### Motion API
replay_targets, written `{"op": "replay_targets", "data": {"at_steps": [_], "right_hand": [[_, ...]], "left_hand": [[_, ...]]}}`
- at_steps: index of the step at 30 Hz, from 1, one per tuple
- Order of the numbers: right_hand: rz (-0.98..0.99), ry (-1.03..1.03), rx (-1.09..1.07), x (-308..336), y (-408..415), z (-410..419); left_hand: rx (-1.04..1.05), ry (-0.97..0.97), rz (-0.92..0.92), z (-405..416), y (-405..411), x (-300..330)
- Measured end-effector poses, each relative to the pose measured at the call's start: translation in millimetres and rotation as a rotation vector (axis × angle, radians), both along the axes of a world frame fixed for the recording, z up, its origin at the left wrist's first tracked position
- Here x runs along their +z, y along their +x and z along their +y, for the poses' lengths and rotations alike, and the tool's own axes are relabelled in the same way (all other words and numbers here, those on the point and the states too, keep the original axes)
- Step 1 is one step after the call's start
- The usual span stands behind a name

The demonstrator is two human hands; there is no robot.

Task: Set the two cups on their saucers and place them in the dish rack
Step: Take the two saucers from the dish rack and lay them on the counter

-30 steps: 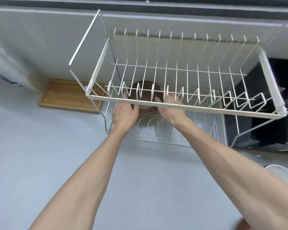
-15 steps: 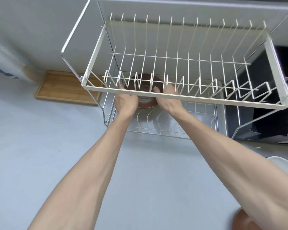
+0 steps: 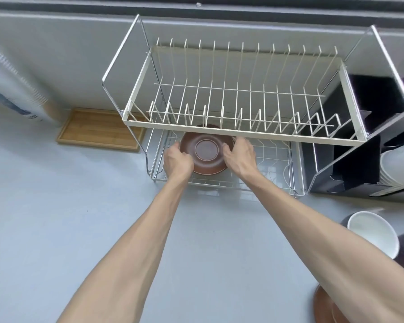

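grey table spreads under everything, and on it stands the two-tier wire dish rack, its cream upper tier full of upright prongs and overhanging the chrome lower shelf. to the right sits a black holder behind clear panels, with white bowls near the table edge and a second brown saucer partly hidden by the right forearm. a wooden tray lies left of the rack.

the brown saucer sits on the lower shelf, no cup on it, with the upper tier's front rail just above its far edge. the left hand curls over its left rim; the right hand has its fingers bent at the right rim, though whether either truly grips is hard to tell. it looks like glazed ceramic: stiff, fairly light, slick and chippable, so opposite rim edges seem the safest hold. the overhanging rail and the shelf wires leave little headroom, and a tilted saucer could catch or slide.
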State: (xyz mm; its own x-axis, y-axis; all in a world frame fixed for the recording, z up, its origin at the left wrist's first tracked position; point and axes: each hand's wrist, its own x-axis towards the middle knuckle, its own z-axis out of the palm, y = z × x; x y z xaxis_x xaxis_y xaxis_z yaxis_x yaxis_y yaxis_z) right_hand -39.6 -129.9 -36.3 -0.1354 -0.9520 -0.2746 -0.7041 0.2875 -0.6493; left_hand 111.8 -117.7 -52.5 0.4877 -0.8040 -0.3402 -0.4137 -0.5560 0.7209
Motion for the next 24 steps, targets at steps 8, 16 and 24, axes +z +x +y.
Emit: {"op": "replay_targets", "data": {"at_steps": [8,16,24], "right_hand": [[-0.023,-0.016,-0.009,0.6,-17.0,31.4],[-0.057,-0.067,-0.070,10.7,-40.7,83.2],[-0.115,-0.071,-0.162,15.9,-72.8,143.6]], "left_hand": [[0.021,-0.070,0.147,36.0,-2.9,9.4],[-0.012,-0.099,0.188,89.6,-18.0,24.4],[-0.062,-0.117,0.230,139.9,-44.9,45.3]]}}
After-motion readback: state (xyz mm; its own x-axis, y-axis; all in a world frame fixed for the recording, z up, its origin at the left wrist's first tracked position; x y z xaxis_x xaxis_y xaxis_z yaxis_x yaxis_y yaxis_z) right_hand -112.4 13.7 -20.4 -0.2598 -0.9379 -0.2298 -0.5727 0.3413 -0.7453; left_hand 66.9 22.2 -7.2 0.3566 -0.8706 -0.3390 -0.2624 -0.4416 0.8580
